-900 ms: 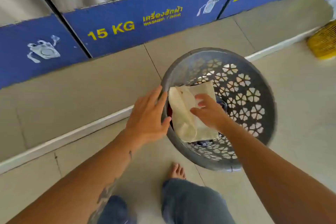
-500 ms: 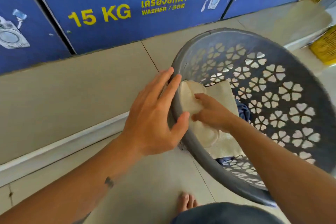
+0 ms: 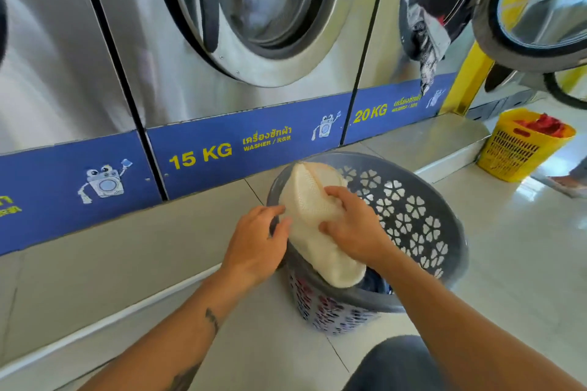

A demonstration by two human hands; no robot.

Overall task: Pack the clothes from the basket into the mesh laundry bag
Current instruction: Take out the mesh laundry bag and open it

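Note:
A round grey basket (image 3: 444,232) with flower-shaped holes stands on the tiled floor in front of the washers. A cream mesh laundry bag (image 3: 313,216) lies folded across its near-left rim. My right hand (image 3: 352,225) grips the bag from the right side. My left hand (image 3: 257,238) rests on the basket's left rim, its fingertips touching the bag's edge. Dark blue clothes (image 3: 376,282) show inside the basket under the bag, and more coloured cloth shows through the holes low down.
Steel front-load washers (image 3: 247,9) with a blue band line the back on a raised step (image 3: 95,263). The right washer's door (image 3: 536,9) hangs open. A yellow basket (image 3: 514,149) with red cloth stands at the right. My knee (image 3: 394,365) is below.
The view has tilted up, bringing the washers into sight. The bag has been lifted higher onto the basket's rim, and my right hand now grips it from above. My left hand stays at the rim.

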